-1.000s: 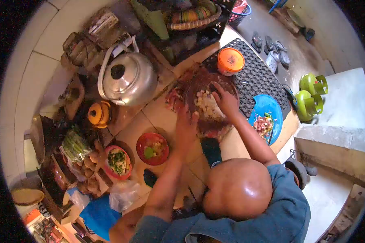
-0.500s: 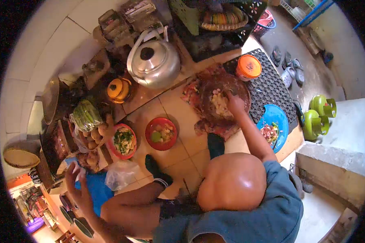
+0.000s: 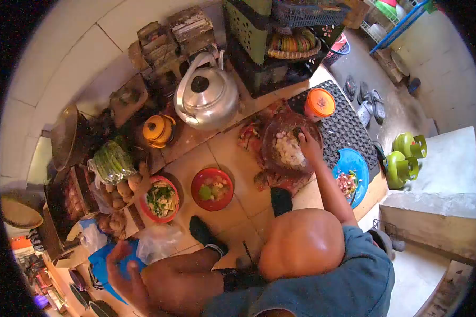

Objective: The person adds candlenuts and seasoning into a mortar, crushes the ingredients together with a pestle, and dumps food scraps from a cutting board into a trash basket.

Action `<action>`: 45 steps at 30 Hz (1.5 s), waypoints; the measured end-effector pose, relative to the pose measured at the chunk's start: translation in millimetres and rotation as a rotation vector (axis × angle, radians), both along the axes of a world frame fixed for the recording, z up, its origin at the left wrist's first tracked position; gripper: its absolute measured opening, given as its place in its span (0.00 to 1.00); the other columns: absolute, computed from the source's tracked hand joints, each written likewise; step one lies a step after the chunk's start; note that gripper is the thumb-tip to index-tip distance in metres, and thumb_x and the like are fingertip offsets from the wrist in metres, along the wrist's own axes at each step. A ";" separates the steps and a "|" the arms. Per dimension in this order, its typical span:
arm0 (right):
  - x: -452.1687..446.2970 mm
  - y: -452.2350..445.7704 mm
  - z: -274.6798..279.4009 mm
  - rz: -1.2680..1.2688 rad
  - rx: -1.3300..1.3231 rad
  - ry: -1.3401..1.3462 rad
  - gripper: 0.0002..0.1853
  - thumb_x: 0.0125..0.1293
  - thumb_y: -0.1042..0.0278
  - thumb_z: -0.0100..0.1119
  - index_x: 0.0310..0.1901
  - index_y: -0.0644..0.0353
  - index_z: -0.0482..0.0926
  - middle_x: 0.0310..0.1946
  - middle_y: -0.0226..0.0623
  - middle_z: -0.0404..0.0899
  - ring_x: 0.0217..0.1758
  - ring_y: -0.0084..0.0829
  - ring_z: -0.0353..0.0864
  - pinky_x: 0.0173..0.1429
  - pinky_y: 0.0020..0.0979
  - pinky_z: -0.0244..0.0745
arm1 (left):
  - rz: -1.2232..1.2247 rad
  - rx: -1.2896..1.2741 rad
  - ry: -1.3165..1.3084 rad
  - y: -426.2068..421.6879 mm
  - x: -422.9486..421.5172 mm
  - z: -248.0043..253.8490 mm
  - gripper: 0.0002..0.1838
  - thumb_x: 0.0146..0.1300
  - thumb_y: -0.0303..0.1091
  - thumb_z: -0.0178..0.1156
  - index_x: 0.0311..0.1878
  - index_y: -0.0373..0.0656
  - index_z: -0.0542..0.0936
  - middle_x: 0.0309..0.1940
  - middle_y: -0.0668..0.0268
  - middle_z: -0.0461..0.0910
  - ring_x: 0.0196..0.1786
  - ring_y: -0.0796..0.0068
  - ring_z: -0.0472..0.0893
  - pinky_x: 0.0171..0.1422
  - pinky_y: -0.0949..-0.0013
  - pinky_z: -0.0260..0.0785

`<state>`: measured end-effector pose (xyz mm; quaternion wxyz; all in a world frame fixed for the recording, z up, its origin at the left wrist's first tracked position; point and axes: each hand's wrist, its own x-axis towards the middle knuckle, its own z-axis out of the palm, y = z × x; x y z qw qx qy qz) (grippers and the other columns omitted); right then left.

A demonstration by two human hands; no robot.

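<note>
My right hand [image 3: 310,147] reaches into a wide dark stone mortar [image 3: 269,152], its fingers closed round what looks like a dark pestle [image 3: 299,130], mostly hidden by the hand. Pale chopped pieces [image 3: 289,150] lie in the mortar beside it. At lower left my left hand [image 3: 124,272] is raised over my leg, its fingers apart and holding nothing. It is nearest to a blue plastic bag [image 3: 103,269] and a clear bag [image 3: 157,242]. The mortar rests on a reddish patterned cloth [image 3: 251,136] on the tiled floor.
Nearby are a red bowl of pale pieces [image 3: 212,189], a red plate of chopped greens [image 3: 162,199], a blue plate [image 3: 358,168] and an orange-lidded tub [image 3: 320,103]. A kettle [image 3: 209,100], a yellow pot [image 3: 159,131] and bagged green vegetables [image 3: 112,162] stand behind. Green gas cylinders [image 3: 402,168] are right.
My right hand has shifted within the mortar, and a dark object now shows at its fingers. My left hand has lowered and moved slightly right. The view has tilted a little.
</note>
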<state>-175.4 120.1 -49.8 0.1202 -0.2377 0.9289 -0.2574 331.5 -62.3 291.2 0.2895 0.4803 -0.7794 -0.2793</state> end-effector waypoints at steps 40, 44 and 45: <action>-3.0 25.8 -20.9 0.147 0.147 0.134 0.22 0.66 0.48 0.51 0.61 0.36 0.70 0.32 0.52 0.77 0.37 0.54 0.79 0.43 0.50 0.74 | -0.065 0.191 -0.040 -21.4 -32.9 -2.7 0.20 0.62 0.33 0.56 0.56 0.35 0.74 0.46 0.60 0.77 0.48 0.70 0.75 0.57 0.66 0.66; 6.3 17.9 -1.7 -0.018 -0.038 0.299 0.22 0.65 0.48 0.51 0.61 0.35 0.70 0.31 0.50 0.76 0.38 0.53 0.80 0.44 0.50 0.73 | -0.109 0.147 -0.124 -24.4 -19.2 -4.4 0.22 0.66 0.40 0.56 0.59 0.37 0.73 0.50 0.59 0.78 0.52 0.67 0.76 0.59 0.64 0.66; 10.5 22.0 -6.3 -0.040 -0.086 0.412 0.22 0.65 0.48 0.52 0.61 0.35 0.70 0.31 0.50 0.76 0.38 0.53 0.80 0.44 0.50 0.74 | -0.115 0.144 -0.143 -23.9 -18.0 -2.9 0.22 0.66 0.40 0.56 0.59 0.37 0.73 0.51 0.59 0.78 0.52 0.67 0.76 0.60 0.64 0.66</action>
